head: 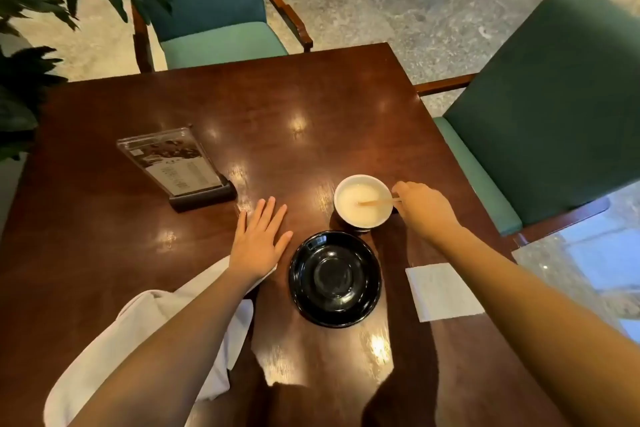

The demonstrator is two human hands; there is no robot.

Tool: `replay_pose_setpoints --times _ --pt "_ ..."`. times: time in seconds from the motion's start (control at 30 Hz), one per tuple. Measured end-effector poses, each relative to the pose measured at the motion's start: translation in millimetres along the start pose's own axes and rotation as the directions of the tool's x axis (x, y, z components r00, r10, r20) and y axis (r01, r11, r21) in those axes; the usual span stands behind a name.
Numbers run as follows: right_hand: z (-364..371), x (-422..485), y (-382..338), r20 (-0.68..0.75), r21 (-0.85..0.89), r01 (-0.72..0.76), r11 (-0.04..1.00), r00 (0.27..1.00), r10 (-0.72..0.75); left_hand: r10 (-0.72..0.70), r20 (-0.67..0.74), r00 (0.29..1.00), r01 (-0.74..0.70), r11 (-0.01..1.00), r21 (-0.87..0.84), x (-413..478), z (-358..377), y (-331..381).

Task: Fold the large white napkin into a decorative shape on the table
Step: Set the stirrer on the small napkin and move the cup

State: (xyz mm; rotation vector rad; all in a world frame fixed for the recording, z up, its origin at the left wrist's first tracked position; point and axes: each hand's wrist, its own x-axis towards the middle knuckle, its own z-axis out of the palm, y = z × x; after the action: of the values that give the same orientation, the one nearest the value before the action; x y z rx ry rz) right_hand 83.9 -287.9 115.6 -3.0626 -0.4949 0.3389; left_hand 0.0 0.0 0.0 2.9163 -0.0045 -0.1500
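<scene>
Napkin [114, 354] lies under the left hand [258, 243], spread flat; right hand [424, 210] pinches the stirrer [375, 202] in the cup [363, 201].

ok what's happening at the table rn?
A person sits at a dark wooden table. The right hand pinches a wooden stirrer in a cup of pale liquid. The cup stands off the black saucer, just beyond it. The left hand lies flat and open, wrist over the large white napkin, which is bunched at the near edge, not yet folded. A small paper napkin lies to the right.
</scene>
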Motion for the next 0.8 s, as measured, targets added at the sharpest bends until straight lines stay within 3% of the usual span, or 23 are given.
replay_pose_setpoints --times 0.1,0.4,0.6,0.8 --pt "-1.6 0.8 -1.0 -0.057 -0.071 0.001 0.997 0.998 -0.005 -0.004 -0.012 1.0 0.004 0.999 0.038 1.2 -0.3 -1.4" --pt "-17.3 -26.3 8.0 0.005 -0.328 0.071 0.942 0.997 -0.073 0.015 -0.017 1.0 -0.014 0.999 0.041 0.6 2.8 -2.0" --pt "-21.4 -60.0 17.4 0.015 -0.342 0.025 0.939 1.0 -0.021 0.019 -0.006 1.0 -0.018 0.999 0.031 0.4 -1.7 2.6" --pt "-10.4 -91.2 24.4 -0.007 -0.243 -0.056 0.968 0.998 0.055 -0.009 0.015 1.0 0.01 1.0 -0.017 -6.0 -2.0 14.0"
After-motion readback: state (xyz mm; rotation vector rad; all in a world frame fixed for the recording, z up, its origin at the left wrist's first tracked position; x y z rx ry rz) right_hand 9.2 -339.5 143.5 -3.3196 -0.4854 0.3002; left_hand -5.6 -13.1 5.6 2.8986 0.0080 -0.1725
